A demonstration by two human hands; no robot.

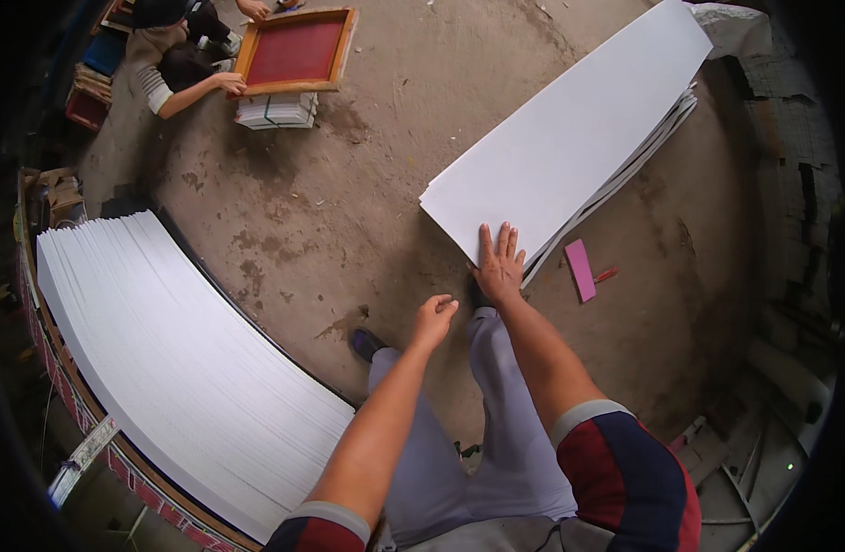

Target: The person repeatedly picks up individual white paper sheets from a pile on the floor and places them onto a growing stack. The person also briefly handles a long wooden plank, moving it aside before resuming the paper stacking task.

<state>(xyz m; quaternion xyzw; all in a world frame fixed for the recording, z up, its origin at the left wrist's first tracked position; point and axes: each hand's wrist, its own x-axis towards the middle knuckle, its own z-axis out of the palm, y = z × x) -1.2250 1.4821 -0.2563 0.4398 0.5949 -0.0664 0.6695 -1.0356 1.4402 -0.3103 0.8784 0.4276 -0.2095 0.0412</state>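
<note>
A low stack of long white sheets [579,120] lies slantwise on the floor, running from near my feet to the upper right. My right hand [500,269] rests flat on the near corner of the top sheet, fingers spread. Left of it, my left hand [435,319] hangs in the air above the floor, apart from the sheets. Its fingers are curled with the tips close to the thumb; whether anything small is pinched there, I cannot make out. At my left stands a thick pile of white sheets [192,359], their edges turned up toward me.
A pink block [580,270] and a small red tool [606,275] lie right of the sheets. At upper left a crouching person [169,64] holds a wooden frame with a red panel [295,48] over a tied white bundle [277,110]. Dark stacked material lines the right.
</note>
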